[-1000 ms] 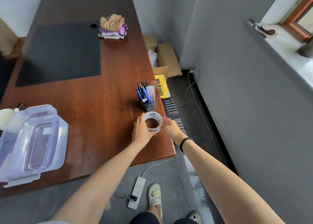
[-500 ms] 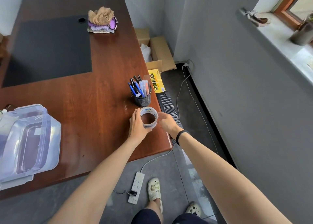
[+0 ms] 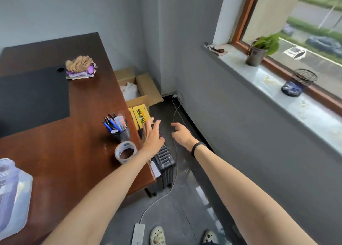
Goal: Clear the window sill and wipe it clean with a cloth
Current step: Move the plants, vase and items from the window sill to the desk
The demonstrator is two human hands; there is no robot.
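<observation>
Window sill (image 3: 312,113) of pale stone sits along the grey right-hand wall, below a wood-framed window. Its long axis runs from a far end near the room's corner down toward the near right, where it leaves the frame. On it stand a potted plant (image 3: 256,56) in a metal cup and, nearer, a black mesh cup (image 3: 299,83). A small brown item (image 3: 218,49) lies at the far end, too blurred to name. To the left is a brown wooden desk (image 3: 64,152) carrying a black mat (image 3: 33,96), a pile of cloths (image 3: 80,67), a pen holder (image 3: 119,130) and, just beside that, a tape roll (image 3: 125,152) lying near the edge. The grey floor holds cardboard boxes (image 3: 137,85) and a power strip (image 3: 137,233). Both arms reach out over the gap between desk and wall, well apart from the sill. The left hand (image 3: 152,135) has its fingers straight and spread, holding nothing. The right hand (image 3: 182,135) has its fingers loosely curled, also empty.
</observation>
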